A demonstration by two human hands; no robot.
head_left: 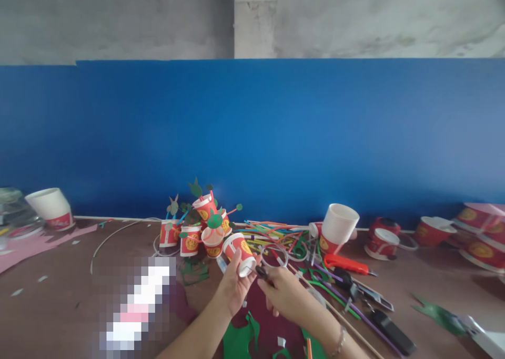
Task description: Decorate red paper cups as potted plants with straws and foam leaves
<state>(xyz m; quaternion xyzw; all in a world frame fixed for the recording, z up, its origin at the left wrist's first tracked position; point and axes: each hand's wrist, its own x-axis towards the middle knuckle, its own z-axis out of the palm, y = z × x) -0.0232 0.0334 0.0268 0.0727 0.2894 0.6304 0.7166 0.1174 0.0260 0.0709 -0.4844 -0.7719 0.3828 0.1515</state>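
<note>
My left hand [233, 288] holds a red and white paper cup [239, 247], tilted with its white end toward me. In my right hand [284, 288] is a dark-handled tool [263, 273] with a thin metal tip. That tip points at the white end of the cup; whether it pierces the paper cannot be made out. Just behind the held cup stand several decorated paper cups, among them one with a green paper cutout [215, 219] on top. Green paper scraps [236, 338] lie on dark red paper [260, 309] under my hands.
Colourful straws [272, 233] are heaped behind my hands. At right are a stack of white cups [340, 223], an orange-red utility knife [349, 264] and green-handled scissors [442, 314]. More cups stand at both far sides. A blue panel [252, 138] rises behind the table [47, 317].
</note>
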